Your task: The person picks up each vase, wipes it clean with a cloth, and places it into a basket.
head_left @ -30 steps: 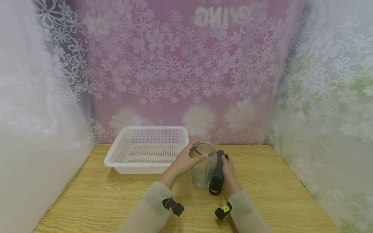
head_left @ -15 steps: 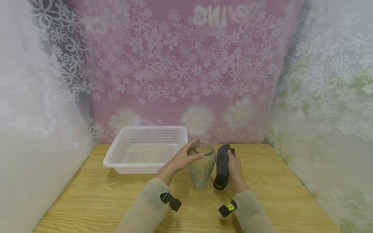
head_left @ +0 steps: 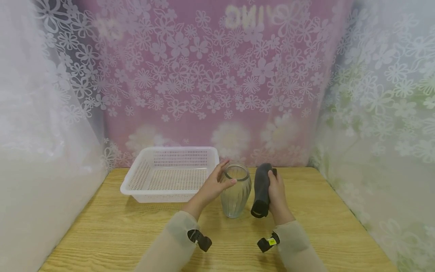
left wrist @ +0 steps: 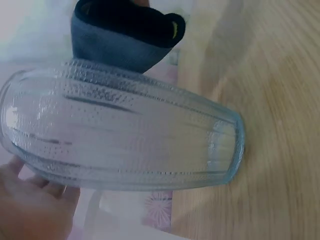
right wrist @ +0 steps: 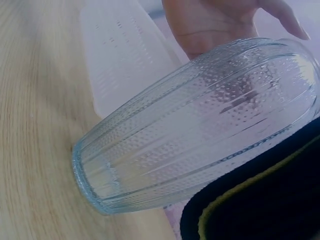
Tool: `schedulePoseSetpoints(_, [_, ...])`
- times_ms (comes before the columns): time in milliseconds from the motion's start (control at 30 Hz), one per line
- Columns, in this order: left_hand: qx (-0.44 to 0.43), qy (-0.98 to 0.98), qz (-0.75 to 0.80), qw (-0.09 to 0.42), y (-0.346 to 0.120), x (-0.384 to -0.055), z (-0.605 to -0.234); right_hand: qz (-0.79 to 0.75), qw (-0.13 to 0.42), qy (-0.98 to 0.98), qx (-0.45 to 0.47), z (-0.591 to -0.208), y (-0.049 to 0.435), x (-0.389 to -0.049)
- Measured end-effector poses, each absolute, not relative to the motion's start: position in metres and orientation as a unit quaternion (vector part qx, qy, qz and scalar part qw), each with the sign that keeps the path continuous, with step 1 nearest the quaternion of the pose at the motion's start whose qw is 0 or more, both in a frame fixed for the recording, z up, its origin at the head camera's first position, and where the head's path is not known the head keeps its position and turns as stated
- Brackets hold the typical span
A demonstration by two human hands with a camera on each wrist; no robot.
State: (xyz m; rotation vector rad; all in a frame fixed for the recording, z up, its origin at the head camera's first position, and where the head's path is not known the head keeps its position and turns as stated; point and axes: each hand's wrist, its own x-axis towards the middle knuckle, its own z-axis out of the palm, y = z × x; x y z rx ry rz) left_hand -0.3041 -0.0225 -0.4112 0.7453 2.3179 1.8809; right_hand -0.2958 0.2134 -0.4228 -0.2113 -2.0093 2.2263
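A clear ribbed glass vase [head_left: 236, 200] stands upright on the table. My left hand [head_left: 212, 187] is at its upper left side, fingers mostly straight and thumb beside the rim; in the left wrist view the fingertips lie right at the glass. To the vase's right, my right hand [head_left: 278, 194] grips a soft dark grey cloth roll [head_left: 262, 189] with black edging, thumb on top. A dark hollow with a thin yellow line shows at the end of the cloth roll [left wrist: 120, 40] in the left wrist view. What kind of cloth article it is, I cannot tell.
A white perforated plastic basket [head_left: 159, 197] sits at the back left, close behind the left hand. The wooden table [head_left: 217, 241] ends at a pink flowered curtain [head_left: 217, 83]. Pale sheets hang along both sides, and a black strap device is on each wrist.
My right hand has carried the dark cloth roll away from the vase, to the right and farther back. The left hand's fingers have loosened slightly at the rim, while the vase stays put.
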Motion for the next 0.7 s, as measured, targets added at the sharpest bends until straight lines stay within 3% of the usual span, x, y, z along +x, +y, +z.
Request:
schedulePoseSetpoints(167, [0.181, 0.805, 0.561, -0.069, -0.010, -0.293, -0.410, 0.740, 0.075, -0.665, -0.061, -0.417, 0.214, -0.291])
schedulePoseSetpoints(267, [0.134, 0.828, 0.535, -0.099, -0.002, -0.287, -0.408, 0.735, 0.082, -0.671, -0.057, -0.414, 0.215, -0.289])
schedulePoseSetpoints(467, [0.105, 0.841, 0.520, -0.105, 0.005, -0.281, -0.405, 0.730, 0.086, -0.676, -0.053, -0.409, 0.215, -0.287])
schedulePoseSetpoints(700, [0.116, 0.846, 0.516, -0.072, 0.000, -0.283, -0.402, 0.728, 0.091, -0.678, -0.049, -0.407, 0.215, -0.285])
